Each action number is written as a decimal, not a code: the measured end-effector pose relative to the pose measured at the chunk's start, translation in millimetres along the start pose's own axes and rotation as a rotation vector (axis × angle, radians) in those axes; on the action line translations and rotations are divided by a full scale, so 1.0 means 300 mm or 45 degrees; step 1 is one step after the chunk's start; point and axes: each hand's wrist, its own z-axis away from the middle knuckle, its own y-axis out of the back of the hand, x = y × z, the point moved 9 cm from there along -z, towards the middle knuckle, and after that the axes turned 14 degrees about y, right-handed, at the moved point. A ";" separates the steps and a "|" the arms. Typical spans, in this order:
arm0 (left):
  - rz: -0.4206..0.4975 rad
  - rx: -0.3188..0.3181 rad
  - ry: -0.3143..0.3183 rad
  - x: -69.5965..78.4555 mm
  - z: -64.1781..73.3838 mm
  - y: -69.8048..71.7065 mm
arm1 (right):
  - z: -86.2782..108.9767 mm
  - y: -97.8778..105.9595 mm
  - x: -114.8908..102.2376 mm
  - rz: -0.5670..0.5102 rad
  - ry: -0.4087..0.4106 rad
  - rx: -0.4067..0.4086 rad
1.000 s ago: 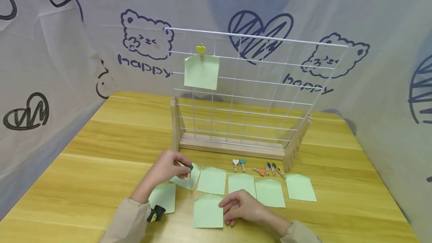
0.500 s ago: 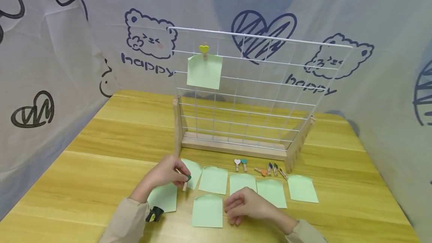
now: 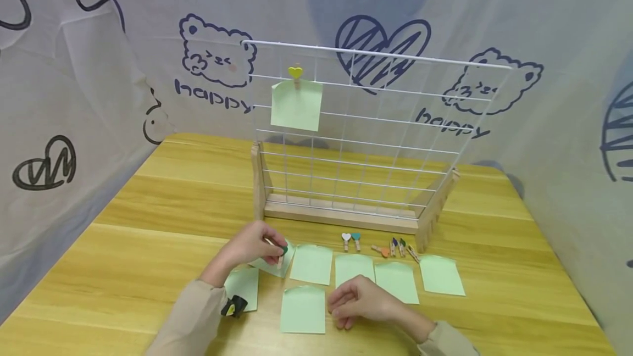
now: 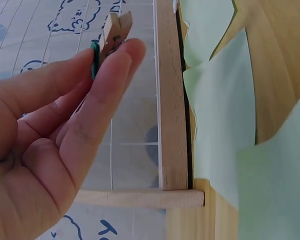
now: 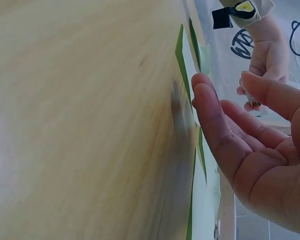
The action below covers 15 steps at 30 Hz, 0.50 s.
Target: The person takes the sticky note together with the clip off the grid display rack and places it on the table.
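My left hand (image 3: 253, 245) pinches a small wooden clothespin (image 4: 114, 35) with a dark green heart, thumb and fingertips at its heart end. In the head view it hangs over a pale green sticky note (image 3: 264, 266) at the left of the row. My right hand (image 3: 363, 302) hovers low with loosely bent fingers and nothing between them. Its fingertips are right by the edge of the front sticky note (image 3: 303, 310). On the white wire grid (image 3: 376, 89) a sticky note (image 3: 295, 107) hangs under a yellow heart clothespin (image 3: 295, 72).
The grid leans in a wooden stand (image 3: 341, 216) across the table (image 3: 148, 268). Several more green notes (image 3: 310, 264) lie in front of it. Between stand and notes are a white heart clothespin (image 3: 345, 240), a teal one (image 3: 356, 239), an orange one (image 3: 382, 251) and several others.
My right hand has drawn slightly away from the front note's edge. The left hand dipped toward me with the green-heart clothespin, then rose back over the left note.
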 end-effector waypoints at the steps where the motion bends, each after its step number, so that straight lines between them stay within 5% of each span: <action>1: 0.008 0.002 -0.001 0.004 -0.006 -0.001 | 0.000 0.000 0.001 0.002 -0.001 -0.002; 15: 0.085 0.003 -0.011 0.039 -0.093 -0.038 | -0.004 0.019 -0.012 0.013 0.007 0.008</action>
